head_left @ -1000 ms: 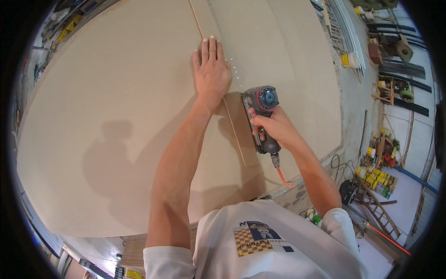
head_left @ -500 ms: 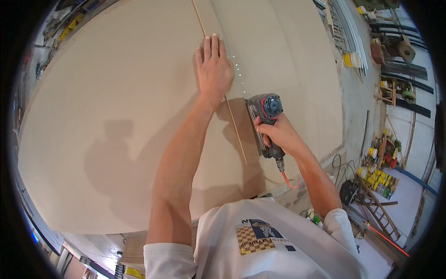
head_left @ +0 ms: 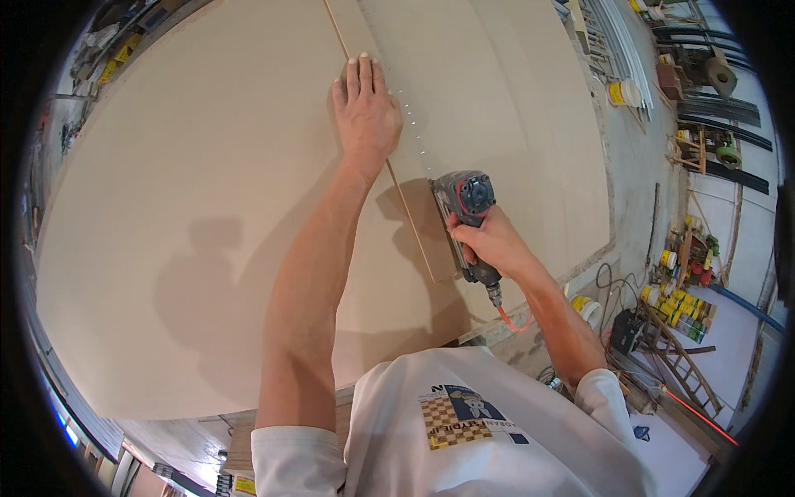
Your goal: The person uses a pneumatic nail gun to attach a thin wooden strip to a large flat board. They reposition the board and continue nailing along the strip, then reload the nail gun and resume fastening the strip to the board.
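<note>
A large beige sheet of board [head_left: 157,157] lies before me, with a long narrow board strip [head_left: 424,228] running over it from far to near. My left hand [head_left: 367,120] presses flat on the strip's far part, fingers stretched forward. In my right hand [head_left: 494,246] is a dark grey air nail gun [head_left: 457,192], fingers wrapped around its grip. The tool's long side lies along the strip's right edge near its close end; contact at its nose is hidden. An orange air hose [head_left: 515,325] runs from its handle. Small bright dots line the strip's right edge beyond the tool.
Beyond the sheet's right edge stand a white and yellow bucket [head_left: 624,93] and a pale bucket [head_left: 586,311]. Metal lengths [head_left: 617,50] lie at the far right. Farther right are several yellow tins [head_left: 691,313] and a wooden ladder [head_left: 683,364].
The whole view has shifted slightly. The nail gun has slid a little toward me along the strip. My left hand stays flat on the strip.
</note>
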